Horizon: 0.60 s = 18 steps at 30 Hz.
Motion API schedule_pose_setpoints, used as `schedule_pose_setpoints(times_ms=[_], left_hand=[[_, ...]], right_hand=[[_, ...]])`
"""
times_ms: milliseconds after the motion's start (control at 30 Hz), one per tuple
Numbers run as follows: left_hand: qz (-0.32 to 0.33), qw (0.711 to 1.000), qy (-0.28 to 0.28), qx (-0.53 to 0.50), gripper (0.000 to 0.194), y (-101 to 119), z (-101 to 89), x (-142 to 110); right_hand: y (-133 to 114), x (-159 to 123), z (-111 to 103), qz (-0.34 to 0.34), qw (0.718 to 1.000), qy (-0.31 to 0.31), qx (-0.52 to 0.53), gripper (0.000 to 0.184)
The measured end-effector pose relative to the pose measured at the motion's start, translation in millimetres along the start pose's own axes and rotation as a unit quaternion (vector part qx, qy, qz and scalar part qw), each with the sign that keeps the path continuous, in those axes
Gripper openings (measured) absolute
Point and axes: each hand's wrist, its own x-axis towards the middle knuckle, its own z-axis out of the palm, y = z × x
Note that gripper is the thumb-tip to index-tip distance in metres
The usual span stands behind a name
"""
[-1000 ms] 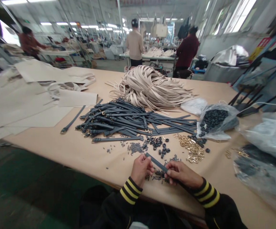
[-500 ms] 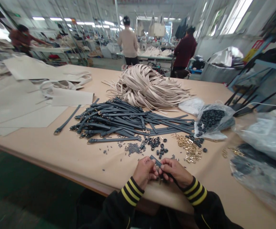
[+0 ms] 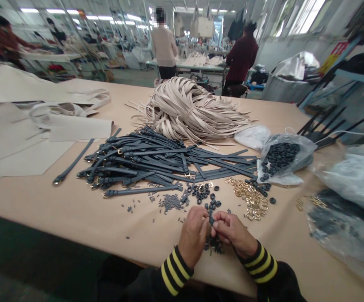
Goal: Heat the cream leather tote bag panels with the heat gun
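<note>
My left hand (image 3: 195,230) and my right hand (image 3: 232,230) meet low in the middle, both closed with fingertips pinched on a dark strap (image 3: 211,219). Only a short bit of the strap shows between the fingers; the rest is hidden. Below my fingers lies a small heap of dark bits (image 3: 215,246). Just beyond the hands are dark strap loops (image 3: 200,191) and a scatter of small dark pieces (image 3: 171,201). Gold buckles (image 3: 251,199) form a pile to the right of them.
A heap of dark buckled straps (image 3: 137,159) lies mid-table, with a beige strap bundle (image 3: 194,109) behind. Beige panels (image 3: 18,142) cover the left side. On the right are a plastic bag of loops (image 3: 282,159) and larger plastic bags (image 3: 352,180). People stand farther back.
My left hand has turned and come up over the strap, so less of it shows. The right hand still pinches it. The heap below my fingers is now more visible; the view has shifted slightly.
</note>
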Motion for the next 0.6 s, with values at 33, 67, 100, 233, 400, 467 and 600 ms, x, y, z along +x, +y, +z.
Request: schedule_pose_setpoints(times_ms=[33,67,100,233,400,467,600], left_hand=[[0.029,0.999,-0.022,0.021,0.015,1,0.1,-2],[0.039,0.998,-0.040,0.032,0.017,2,0.2,-3],[0.039,0.997,-0.051,0.036,0.018,3,0.3,-3],[0.014,0.998,-0.056,0.016,0.017,4,1.0,1],[-0.124,0.990,-0.045,-0.055,0.021,-6,-9.8,16],[-0.080,0.995,0.055,-0.003,0.018,-8,-19.4,21],[-0.005,0.987,0.139,0.077,0.028,-7,-30.7,27]], right_hand=[[0,0,0,-0.004,1.000,0.007,-0.005,0.025],[0,0,0,-0.007,1.000,0.012,-0.012,0.025],[-1,0,0,-0.009,1.000,0.015,-0.021,0.025],[-7,0,2,-0.011,0.998,0.014,-0.066,0.023],[-11,-3,-5,0.006,1.000,0.010,-0.026,0.020],[-10,-4,-9,0.021,1.000,0.012,0.019,0.019],[-8,-5,-11,0.047,0.996,0.008,0.074,0.021]])
